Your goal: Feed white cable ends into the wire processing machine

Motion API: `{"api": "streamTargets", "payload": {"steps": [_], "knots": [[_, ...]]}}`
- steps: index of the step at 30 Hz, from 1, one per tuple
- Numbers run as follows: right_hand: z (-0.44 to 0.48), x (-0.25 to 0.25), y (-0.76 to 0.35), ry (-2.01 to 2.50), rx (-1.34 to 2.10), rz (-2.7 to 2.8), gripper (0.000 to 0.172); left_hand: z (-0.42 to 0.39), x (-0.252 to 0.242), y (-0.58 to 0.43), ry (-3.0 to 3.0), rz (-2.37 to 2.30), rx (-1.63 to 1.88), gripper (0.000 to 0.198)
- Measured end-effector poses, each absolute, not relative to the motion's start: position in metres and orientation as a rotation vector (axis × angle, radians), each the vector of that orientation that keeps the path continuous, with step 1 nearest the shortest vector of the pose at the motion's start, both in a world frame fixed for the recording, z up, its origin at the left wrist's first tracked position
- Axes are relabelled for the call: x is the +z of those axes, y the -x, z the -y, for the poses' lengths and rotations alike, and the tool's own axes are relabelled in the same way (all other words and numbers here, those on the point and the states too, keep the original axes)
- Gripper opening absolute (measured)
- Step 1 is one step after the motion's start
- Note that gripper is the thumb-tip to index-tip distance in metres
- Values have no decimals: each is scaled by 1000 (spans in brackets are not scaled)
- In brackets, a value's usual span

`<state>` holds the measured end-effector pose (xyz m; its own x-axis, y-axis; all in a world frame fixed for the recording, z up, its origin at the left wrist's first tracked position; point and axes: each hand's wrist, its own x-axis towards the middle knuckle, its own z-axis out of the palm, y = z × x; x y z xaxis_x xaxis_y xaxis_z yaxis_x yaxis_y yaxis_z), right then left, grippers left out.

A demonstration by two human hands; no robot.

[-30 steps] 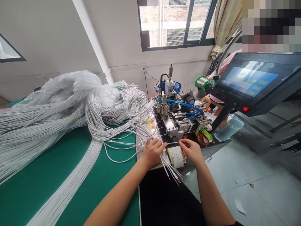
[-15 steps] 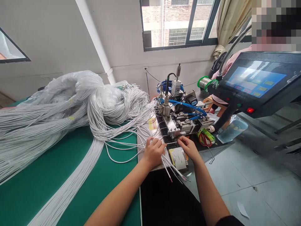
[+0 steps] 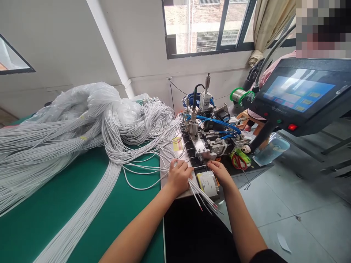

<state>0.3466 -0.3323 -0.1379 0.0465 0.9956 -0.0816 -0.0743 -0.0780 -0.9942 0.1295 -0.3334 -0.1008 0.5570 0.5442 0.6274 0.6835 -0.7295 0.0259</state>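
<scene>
A bundle of white wires is gripped in the closed left hand, its ends pointing toward the body. A single wire, lying left-right, is pinched by the right hand fingers just before the small machine.

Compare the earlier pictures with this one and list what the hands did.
The right hand crept forward, bringing the single wire it pinches up to the front of the small machine. The left hand kept its grip on the bunch of white wires. The big wire bundle stayed put.
</scene>
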Motion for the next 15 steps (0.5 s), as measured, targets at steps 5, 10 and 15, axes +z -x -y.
{"api": "streamTargets", "payload": {"steps": [5,10,15], "knots": [[344,-138,-349,1299,1136,1106,41,333,-101,-130,2577,1073,-934,18],[359,-122,-355,1355,897,1177,38,332,-101,-132,2542,1118,-968,25],[381,-92,-354,1332,923,1399,31,332,-101,-132,2523,1099,-1004,20]]}}
